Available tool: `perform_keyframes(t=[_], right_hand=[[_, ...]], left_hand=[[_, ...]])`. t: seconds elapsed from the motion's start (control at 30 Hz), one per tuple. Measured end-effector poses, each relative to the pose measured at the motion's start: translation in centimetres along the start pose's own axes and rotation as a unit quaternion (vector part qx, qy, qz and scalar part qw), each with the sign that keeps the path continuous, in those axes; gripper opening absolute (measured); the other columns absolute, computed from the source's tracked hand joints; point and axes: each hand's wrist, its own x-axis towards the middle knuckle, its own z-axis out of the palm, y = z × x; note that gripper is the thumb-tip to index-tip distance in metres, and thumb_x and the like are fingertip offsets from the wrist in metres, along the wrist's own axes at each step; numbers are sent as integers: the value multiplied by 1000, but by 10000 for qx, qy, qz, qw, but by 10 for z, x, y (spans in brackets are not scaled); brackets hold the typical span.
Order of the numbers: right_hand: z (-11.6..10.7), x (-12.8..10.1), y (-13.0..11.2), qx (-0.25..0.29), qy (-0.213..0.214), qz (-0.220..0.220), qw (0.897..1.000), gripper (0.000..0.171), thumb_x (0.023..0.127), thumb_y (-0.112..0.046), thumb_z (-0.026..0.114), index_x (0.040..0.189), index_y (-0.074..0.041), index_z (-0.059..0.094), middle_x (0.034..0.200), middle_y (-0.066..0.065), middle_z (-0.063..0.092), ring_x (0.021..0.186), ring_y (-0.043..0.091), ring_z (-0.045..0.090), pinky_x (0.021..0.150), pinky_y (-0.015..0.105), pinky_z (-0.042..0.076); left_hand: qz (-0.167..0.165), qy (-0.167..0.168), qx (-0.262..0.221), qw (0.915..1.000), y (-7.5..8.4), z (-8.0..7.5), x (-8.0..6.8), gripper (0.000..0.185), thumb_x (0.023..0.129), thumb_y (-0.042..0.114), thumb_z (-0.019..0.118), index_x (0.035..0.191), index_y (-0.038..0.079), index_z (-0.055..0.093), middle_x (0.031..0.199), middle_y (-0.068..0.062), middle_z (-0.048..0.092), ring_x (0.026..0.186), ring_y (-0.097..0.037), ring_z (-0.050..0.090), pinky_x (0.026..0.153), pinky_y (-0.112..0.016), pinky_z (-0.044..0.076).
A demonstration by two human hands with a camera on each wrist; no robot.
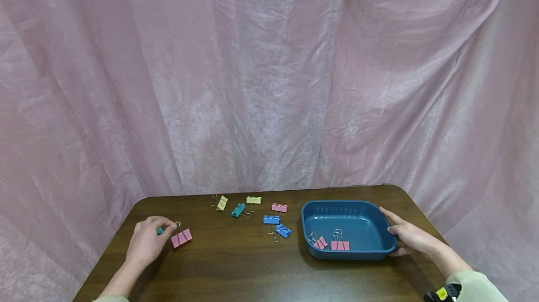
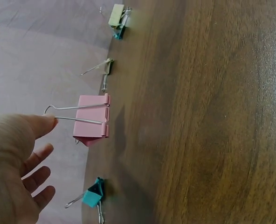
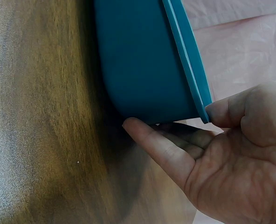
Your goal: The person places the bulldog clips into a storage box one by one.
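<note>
My left hand (image 1: 146,242) pinches a wire handle of a large pink binder clip (image 2: 92,115) between thumb and fingers, and the clip hangs over the left part of the table. Close by that hand lies a teal binder clip (image 2: 93,193), mostly hidden behind the fingers in the head view. At the right, my right hand (image 1: 410,235) grips the end of a blue tray (image 1: 346,255), thumb at the rim and a finger low on the outer wall. Inside the tray are two pink binder clips, one upright (image 1: 339,245) and one tilted (image 1: 320,243).
Between the hands, several clips lie on the brown table (image 1: 236,274): two yellow (image 1: 253,200), a teal (image 1: 238,210), a pink (image 1: 280,207) and two blue ones (image 1: 271,219). A pink curtain (image 1: 252,82) hangs behind the table's far edge.
</note>
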Motion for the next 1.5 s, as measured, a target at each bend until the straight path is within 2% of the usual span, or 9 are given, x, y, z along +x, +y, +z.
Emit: perform_keyframes(t=[0.23,0.57,0.83,1.0,1.5], right_hand=[[-1,1,0,105,-25,28,9999,71,103,-2,34,164,-11,-2,158,41,-13,134,70,25,84,61,56],[-1,2,0,92,-18,49,9999,72,103,-2,35,164,-11,-1,158,41,-13,135,71,21,85,61,56],[0,2,0,87,-18,36,10000,71,103,-1,34,164,-11,-2,158,40,-14,135,71,20,84,61,56],[0,1,0,136,-12,46,9999,71,103,-1,32,164,-11,-2,158,41,-12,134,71,24,84,61,56],[1,1,1,153,9,10,9999,71,103,0,32,164,-11,-2,158,41,-13,133,70,26,84,61,56]], left_hand=[[45,286,43,9996,4,-1,-1,21,101,33,65,104,15,75,129,-20,62,122,-50,46,95,-68,39],[270,824,0,9962,16,-5,-3,20,100,33,67,103,15,76,125,-17,64,120,-48,47,93,-63,38],[360,954,-119,9947,25,-8,-3,21,100,34,67,104,16,76,126,-15,64,120,-46,48,96,-62,36],[441,977,-145,9941,31,-10,-2,23,100,34,67,106,14,76,125,-17,64,120,-46,48,98,-63,36],[685,1343,-272,9882,54,-13,2,10,95,26,75,99,17,77,116,-12,66,110,-38,53,90,-55,41]])
